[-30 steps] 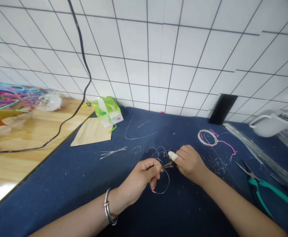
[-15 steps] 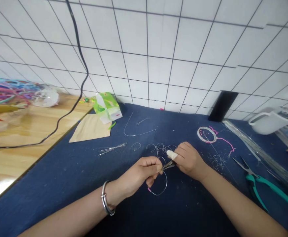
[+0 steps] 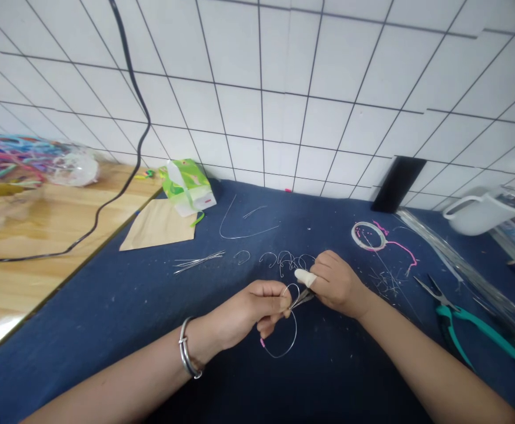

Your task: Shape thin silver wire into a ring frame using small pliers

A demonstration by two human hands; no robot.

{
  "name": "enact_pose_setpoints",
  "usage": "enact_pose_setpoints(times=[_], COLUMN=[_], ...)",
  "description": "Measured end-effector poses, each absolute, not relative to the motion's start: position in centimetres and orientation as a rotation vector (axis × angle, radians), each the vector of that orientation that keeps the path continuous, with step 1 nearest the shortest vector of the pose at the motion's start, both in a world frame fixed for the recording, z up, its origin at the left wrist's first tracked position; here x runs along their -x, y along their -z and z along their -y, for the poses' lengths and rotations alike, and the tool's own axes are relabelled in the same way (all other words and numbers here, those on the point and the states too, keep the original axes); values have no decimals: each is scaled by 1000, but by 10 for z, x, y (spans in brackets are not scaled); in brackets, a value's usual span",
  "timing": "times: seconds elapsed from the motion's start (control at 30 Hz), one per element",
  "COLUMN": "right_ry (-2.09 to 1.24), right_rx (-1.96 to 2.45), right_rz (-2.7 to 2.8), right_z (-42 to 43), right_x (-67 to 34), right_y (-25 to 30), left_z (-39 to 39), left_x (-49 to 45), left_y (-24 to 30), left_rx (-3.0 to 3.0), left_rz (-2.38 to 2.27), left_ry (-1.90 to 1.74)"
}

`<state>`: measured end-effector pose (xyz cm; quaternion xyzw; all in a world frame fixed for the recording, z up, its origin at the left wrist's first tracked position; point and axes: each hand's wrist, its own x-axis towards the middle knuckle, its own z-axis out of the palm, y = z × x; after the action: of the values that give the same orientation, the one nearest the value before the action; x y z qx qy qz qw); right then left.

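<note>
Between the thumb and fingers of my left hand [image 3: 248,309] is a thin silver wire [image 3: 296,333], bent into a small upper loop and a larger lower one. Something small and pink sits on its lower end. My right hand [image 3: 339,285], with a white cover on one finger, is closed around pliers [image 3: 303,297] whose handles are mostly hidden. Their jaws reach the wire beside my left fingertips; whether they clamp it, I cannot tell. Just beyond my hands lie several curled wire pieces [image 3: 268,257].
Straight wires [image 3: 199,261] lie at left, near beige paper [image 3: 158,227] and a green packet [image 3: 185,182]. To the right are a white ring [image 3: 354,237] with pink cord, wire scraps [image 3: 388,282], teal-handled pliers [image 3: 482,330] and a white mug [image 3: 478,215]. A tiled wall stands behind.
The small upper loop has turned and stands a little further right at my left fingertips. Both hands keep their hold, and the view has shifted slightly.
</note>
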<state>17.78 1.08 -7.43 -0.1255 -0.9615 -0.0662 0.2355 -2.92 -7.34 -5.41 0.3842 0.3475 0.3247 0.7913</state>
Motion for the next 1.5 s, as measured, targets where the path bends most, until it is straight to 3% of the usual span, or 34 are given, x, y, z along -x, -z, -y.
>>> enact_pose_setpoints(times=[0.4, 0.57, 0.67, 0.8, 0.97, 1.2, 1.5], right_ry=[150, 82, -121, -750, -1380, -1608, -1583], right_rx=[359, 613, 854, 1137, 1022, 1094, 1185], right_rz=[2655, 2579, 2442, 2185, 1960, 1647, 1521], right_z=[-10, -10, -6, 8, 33, 44, 65], right_x=[-177, -174, -170, -163, -152, -146, -163], right_y=[75, 77, 71, 54, 40, 40, 50], left_z=[74, 73, 72, 75, 81, 81, 90], left_x=[29, 29, 31, 30, 26, 30, 24], left_y=[55, 55, 57, 58, 58, 53, 60], left_rx=[-745, -748, -767, -729, -682, -725, -826], left_rz=[-697, -771, -860, -926, -907, -863, -902], left_ry=[-627, -792, -950, -1097, -1161, -1123, -986])
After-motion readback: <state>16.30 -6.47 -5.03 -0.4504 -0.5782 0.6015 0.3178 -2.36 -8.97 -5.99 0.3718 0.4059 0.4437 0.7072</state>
